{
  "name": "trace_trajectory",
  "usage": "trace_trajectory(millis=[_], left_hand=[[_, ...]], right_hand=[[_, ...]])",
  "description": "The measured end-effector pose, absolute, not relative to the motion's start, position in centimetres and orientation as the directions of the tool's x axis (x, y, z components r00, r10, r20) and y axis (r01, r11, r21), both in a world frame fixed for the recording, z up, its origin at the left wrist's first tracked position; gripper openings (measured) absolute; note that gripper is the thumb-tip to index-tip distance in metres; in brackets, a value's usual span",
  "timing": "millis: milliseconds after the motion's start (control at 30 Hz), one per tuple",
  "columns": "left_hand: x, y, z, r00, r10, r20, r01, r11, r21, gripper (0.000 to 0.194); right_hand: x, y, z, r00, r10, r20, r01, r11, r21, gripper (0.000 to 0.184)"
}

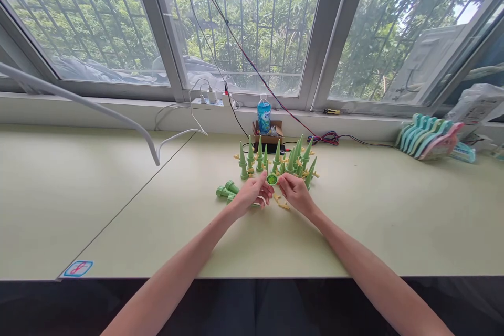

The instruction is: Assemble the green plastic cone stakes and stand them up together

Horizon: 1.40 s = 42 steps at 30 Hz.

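Note:
Between my hands is a green watering spike (272, 179), its round open end facing me. My left hand (252, 192) holds it by the thumb and fingers, the lower fingers curled beneath. Closed in a pinch at the spike's right side is my right hand (296, 192); what its fingertips hold is hidden. Just below, small yellow valves (284, 206) lie on the table. Several green spikes (277, 155) stand point-up behind my hands, many with yellow valves at their sides. More green spikes (225, 191) lie on their sides by my left hand.
A blue-labelled bottle (264, 114) stands in a small cardboard box (276, 128) by the window, with a black phone-like device (269, 148) before it. Cables (328, 138) run along the back. Pastel hangers (429, 136) lie right; a white curved tube (118, 114) reaches over the left table.

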State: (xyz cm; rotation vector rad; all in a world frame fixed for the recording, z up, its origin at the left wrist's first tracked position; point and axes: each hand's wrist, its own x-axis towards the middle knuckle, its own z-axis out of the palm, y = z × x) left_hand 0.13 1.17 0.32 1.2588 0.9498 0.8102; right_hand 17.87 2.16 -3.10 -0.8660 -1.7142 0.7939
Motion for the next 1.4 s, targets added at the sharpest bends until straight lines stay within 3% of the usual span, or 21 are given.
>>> trace_trajectory(millis=[167,667,900,1133,1300,1400], left_hand=[[0.0,1.1,0.4,0.428,0.89,-0.156,-0.03,0.186,0.982,0.064],[-0.4,1.0,0.4,0.496,0.865,-0.069,-0.065,0.116,0.991,0.043],[-0.2,0.8,0.3,0.454,0.888,0.073,0.115,-0.14,0.983,0.04],[0.1,0.9,-0.6,0.389,0.836,0.386,0.317,-0.515,0.796,0.023],[0.3,1.2,-1.3,0.367,0.813,0.453,0.397,-0.577,0.714,0.019],[0.3,1.3,-1.2,0.292,0.846,0.447,0.426,-0.533,0.731,0.024]], right_hand=[[17.9,1.9,-2.9,-0.269,0.843,0.466,0.182,0.52,-0.835,0.035],[17.8,1.4,-2.4,-0.27,0.863,0.427,0.195,0.484,-0.853,0.043],[17.8,1.5,-2.3,-0.251,0.877,0.409,0.264,0.469,-0.843,0.048],[17.8,1.8,-2.6,-0.237,0.886,0.399,0.317,0.458,-0.83,0.051],[17.6,1.8,-2.6,-0.224,0.89,0.396,0.298,0.45,-0.842,0.05],[17.5,1.9,-2.6,-0.199,0.894,0.402,0.276,0.445,-0.852,0.048]])
